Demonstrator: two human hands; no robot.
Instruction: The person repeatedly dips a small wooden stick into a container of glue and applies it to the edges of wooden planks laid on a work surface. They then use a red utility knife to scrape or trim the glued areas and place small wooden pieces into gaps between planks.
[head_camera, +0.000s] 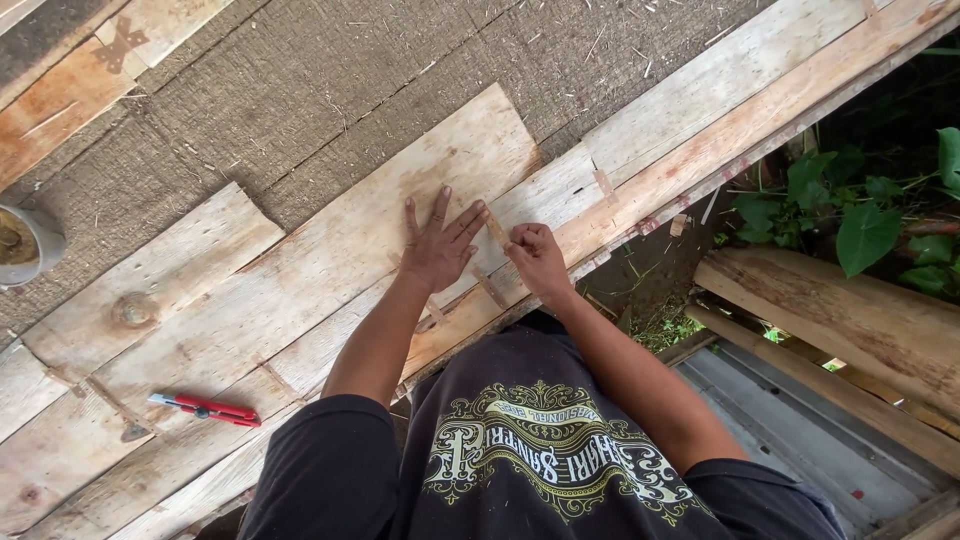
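Wooden strip (497, 231), thin and short, lies on the pale plank (330, 270) between the two hands. Right hand (535, 255) curled shut, fingertips pinching the strip's near end. Left hand (440, 245) flat, fingers spread, pressing the plank, forefinger beside the strip. Red utility knife (205, 408) lies nearer the body, well left. Farther off: coarse woven matting (300, 100).

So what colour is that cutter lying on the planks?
Red, with a silvery blade end: the cutter, head view.
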